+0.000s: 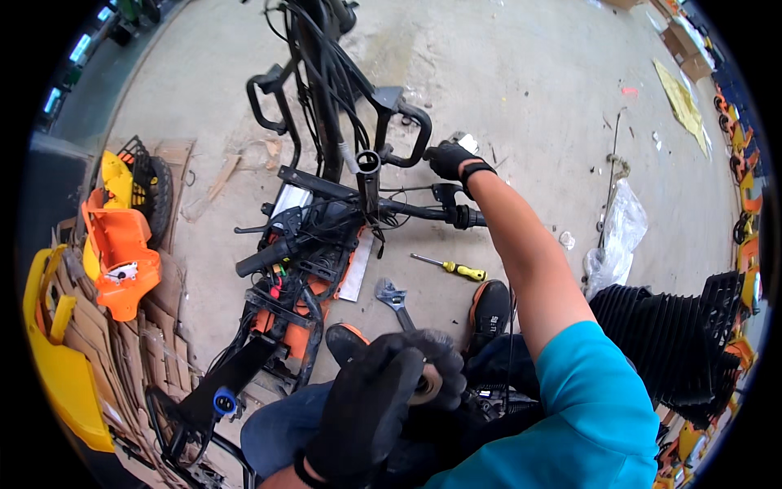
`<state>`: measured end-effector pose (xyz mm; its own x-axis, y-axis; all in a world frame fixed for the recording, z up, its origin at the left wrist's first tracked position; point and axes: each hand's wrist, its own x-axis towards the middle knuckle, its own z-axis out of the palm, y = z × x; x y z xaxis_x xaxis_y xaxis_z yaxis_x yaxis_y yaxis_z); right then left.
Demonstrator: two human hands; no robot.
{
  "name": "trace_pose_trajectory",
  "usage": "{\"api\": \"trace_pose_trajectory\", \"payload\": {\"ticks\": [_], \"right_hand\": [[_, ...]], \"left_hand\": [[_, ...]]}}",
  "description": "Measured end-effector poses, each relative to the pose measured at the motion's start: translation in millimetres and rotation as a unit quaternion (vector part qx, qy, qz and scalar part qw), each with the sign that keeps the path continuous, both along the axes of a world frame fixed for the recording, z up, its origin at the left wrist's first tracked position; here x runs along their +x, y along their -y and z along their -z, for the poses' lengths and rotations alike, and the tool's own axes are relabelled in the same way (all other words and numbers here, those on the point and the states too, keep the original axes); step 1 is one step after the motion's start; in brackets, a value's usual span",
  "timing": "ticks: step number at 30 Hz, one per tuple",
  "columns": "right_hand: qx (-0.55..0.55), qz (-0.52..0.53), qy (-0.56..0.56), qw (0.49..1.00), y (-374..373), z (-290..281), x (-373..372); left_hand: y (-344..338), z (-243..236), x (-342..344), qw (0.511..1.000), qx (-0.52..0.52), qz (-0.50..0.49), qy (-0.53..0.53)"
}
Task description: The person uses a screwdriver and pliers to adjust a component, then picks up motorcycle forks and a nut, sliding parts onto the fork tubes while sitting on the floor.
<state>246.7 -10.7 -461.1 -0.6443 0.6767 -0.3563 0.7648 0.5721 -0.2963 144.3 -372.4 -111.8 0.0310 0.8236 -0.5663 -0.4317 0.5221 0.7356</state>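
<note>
My left hand (358, 403), in a black glove, is close to my lap. Its fingers curl round a tan ring (426, 385) that looks like a small roll of tape; the glove hides part of it. My right arm stretches far forward. At its end my black-gloved right hand (450, 160) is closed beside a looped black bar of the vehicle frame (326, 130); what its fingers hold, if anything, is hidden. A crumpled white scrap (466, 143) shows just behind that hand. The frame carries a handlebar (423, 212), cables and an upright open tube (368, 163).
An adjustable wrench (391, 295) and a yellow-handled screwdriver (452, 266) lie on the floor before my shoes. Orange (122, 253) and yellow body panels (61, 350) rest on cardboard at left. Stacked black crates (660, 342) and clear plastic wrap (619, 232) are at right.
</note>
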Motion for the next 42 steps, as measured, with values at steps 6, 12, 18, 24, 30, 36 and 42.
{"api": "trace_pose_trajectory", "payload": {"ticks": [6,12,18,24,30,36,42], "right_hand": [[0.041,-0.024,0.090,0.995,-17,57,-6],[0.138,0.053,-0.040,0.988,-17,94,-6],[0.014,0.148,-0.078,0.986,-10,43,4],[-0.179,0.279,-0.180,0.926,-31,6,5],[-0.117,0.190,-0.125,0.967,-48,13,-27],[-0.031,0.147,-0.111,0.982,-83,44,-57],[0.086,0.123,-0.096,0.984,-87,55,-77]], "left_hand": [[-6,3,-3,0.993,-0.100,-0.040,0.055],[-5,11,3,0.999,-0.042,-0.016,-0.021],[-13,14,1,0.998,-0.050,-0.023,0.002],[-21,18,4,0.994,-0.066,-0.072,0.052],[-38,30,7,0.968,-0.129,-0.176,0.124],[-62,51,-12,0.986,-0.079,-0.127,0.074],[-90,66,-19,0.986,-0.078,-0.141,0.038]]}}
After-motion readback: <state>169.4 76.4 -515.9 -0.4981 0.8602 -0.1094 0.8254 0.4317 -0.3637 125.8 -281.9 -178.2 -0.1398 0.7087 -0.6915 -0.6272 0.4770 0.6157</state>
